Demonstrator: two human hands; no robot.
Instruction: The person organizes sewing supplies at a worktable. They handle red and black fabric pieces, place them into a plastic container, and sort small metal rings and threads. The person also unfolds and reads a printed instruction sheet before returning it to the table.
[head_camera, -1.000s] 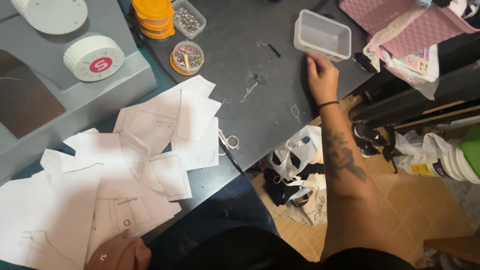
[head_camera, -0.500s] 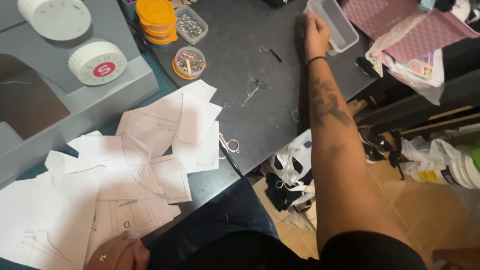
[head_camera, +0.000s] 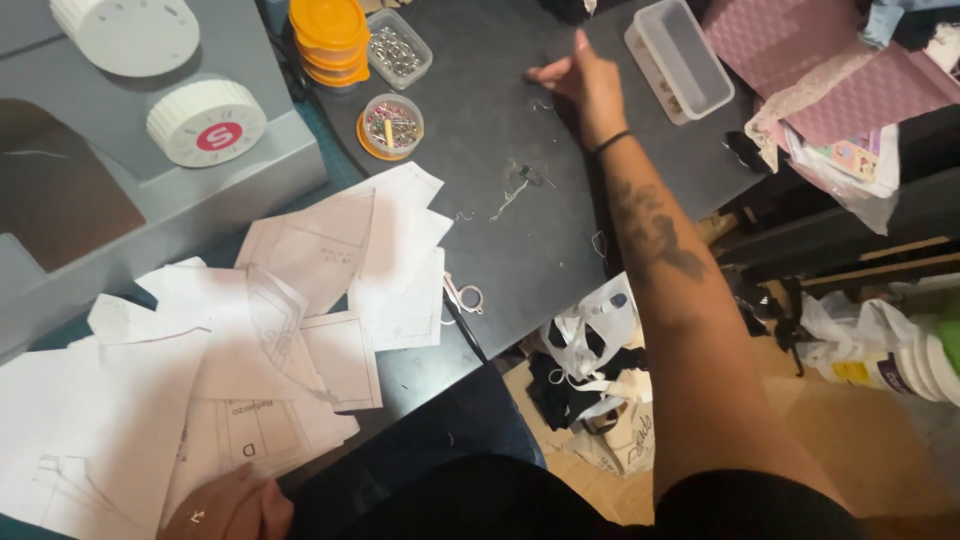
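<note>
My right hand (head_camera: 585, 80) reaches far across the dark tabletop (head_camera: 520, 250), just left of a clear plastic box (head_camera: 680, 60). Its fingertips point left and touch the table beside a small dark scrap; nothing shows in its grasp. A black band circles the wrist and the forearm is tattooed. My left hand (head_camera: 225, 510) lies at the bottom edge on a heap of white paper pattern pieces (head_camera: 250, 340); only part of it is in view.
At the back stand stacked orange lids (head_camera: 330, 35), a clear box of pins (head_camera: 398, 50) and a round pin tub (head_camera: 390, 125). A grey sewing machine (head_camera: 150, 170) fills the left. Small scissors (head_camera: 462, 300) lie near the table edge. Pink fabric (head_camera: 800, 70) is at the right, bags on the floor.
My right hand has left the clear plastic box and slid left onto the bare tabletop. The view has shifted a little. My left hand stays on the papers.
</note>
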